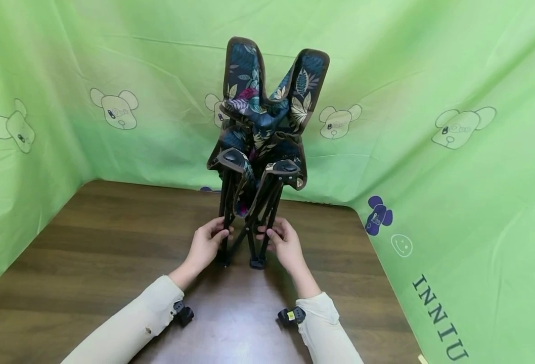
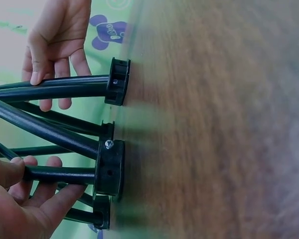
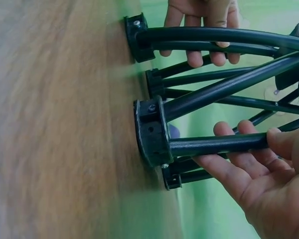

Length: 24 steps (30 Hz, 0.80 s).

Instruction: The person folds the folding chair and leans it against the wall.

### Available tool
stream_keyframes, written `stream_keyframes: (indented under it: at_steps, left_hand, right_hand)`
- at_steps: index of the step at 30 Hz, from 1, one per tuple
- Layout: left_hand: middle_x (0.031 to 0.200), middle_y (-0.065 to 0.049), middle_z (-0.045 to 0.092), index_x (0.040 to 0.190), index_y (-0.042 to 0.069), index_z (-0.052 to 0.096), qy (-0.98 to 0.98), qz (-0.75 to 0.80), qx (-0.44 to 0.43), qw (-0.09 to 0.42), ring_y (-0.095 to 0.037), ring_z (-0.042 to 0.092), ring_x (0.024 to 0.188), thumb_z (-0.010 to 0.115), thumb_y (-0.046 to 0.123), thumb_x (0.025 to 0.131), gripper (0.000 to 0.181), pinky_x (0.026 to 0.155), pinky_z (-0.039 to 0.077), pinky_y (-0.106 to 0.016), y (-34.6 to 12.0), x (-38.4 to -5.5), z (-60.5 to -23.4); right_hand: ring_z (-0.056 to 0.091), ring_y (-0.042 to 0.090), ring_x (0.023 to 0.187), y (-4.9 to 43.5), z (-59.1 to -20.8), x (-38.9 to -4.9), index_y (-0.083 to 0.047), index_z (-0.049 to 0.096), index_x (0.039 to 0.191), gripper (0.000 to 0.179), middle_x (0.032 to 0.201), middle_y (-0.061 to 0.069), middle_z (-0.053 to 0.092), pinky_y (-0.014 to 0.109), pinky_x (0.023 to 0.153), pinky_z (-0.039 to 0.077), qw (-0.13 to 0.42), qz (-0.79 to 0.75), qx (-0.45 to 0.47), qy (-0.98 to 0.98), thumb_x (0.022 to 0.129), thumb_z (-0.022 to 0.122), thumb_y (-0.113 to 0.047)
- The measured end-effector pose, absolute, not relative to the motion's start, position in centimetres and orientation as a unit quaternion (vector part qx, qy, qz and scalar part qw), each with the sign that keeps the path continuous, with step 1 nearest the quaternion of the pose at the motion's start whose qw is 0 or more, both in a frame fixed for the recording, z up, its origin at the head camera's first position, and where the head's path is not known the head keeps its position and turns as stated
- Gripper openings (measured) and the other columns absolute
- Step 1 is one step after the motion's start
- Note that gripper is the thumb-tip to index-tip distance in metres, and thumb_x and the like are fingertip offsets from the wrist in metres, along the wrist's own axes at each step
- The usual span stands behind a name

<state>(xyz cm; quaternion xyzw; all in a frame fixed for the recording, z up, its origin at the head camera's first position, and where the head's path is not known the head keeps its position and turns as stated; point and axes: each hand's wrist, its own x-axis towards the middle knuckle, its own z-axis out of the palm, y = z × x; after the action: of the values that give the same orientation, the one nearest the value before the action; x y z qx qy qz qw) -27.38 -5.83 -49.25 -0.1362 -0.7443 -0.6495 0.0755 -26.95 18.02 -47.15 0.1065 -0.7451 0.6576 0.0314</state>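
A small folding chair point(image 1: 267, 119) with dark floral fabric and black tube legs stands partly folded on the table. My left hand point(image 1: 207, 241) holds a front leg on the left, thumb in front and fingers behind it. On the other side my right hand point(image 1: 286, 244) holds a right leg the same way. The left wrist view shows the left thumb and fingers around a black tube point(image 2: 60, 174) close above its plastic foot point(image 2: 109, 172). In the right wrist view, the right thumb and fingers pinch another tube point(image 3: 219, 144). Some rear legs are partly hidden behind the front ones.
The brown wooden table point(image 1: 113, 242) carries the chair near its back edge. A green curtain point(image 1: 399, 76) with cartoon bear heads hangs behind and on both sides. Black wrist cameras point(image 1: 291, 316) sit on both sleeves.
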Motion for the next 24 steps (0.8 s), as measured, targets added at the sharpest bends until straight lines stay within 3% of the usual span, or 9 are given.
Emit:
stream_keyframes:
  at_steps: [14,24]
  left_hand:
    - [0.108,-0.020,0.076,0.132,0.000,0.063,-0.742,-0.650,-0.138,0.084,-0.046,0.073,0.095,0.060,0.002,0.101,0.032,0.060,0.053,-0.022,-5.49,-27.17,-49.36]
    - [0.108,-0.020,0.076,0.133,-0.001,0.062,-0.756,-0.632,-0.138,0.101,-0.044,0.073,0.093,0.060,0.003,0.101,0.032,0.059,0.049,-0.018,-5.46,-27.21,-49.21]
  right_hand:
    - [0.065,0.056,0.110,18.24,-47.19,-26.95,-0.002,0.051,0.136,0.030,0.120,0.030,0.070,0.064,0.084,0.059,0.029,0.651,0.100,-0.752,0.106,0.049,-0.003]
    - [0.067,0.055,0.109,17.95,-47.20,-27.06,-0.001,0.049,0.135,0.028,0.120,0.036,0.067,0.061,0.083,0.060,0.032,0.644,0.108,-0.756,0.107,0.047,-0.004]
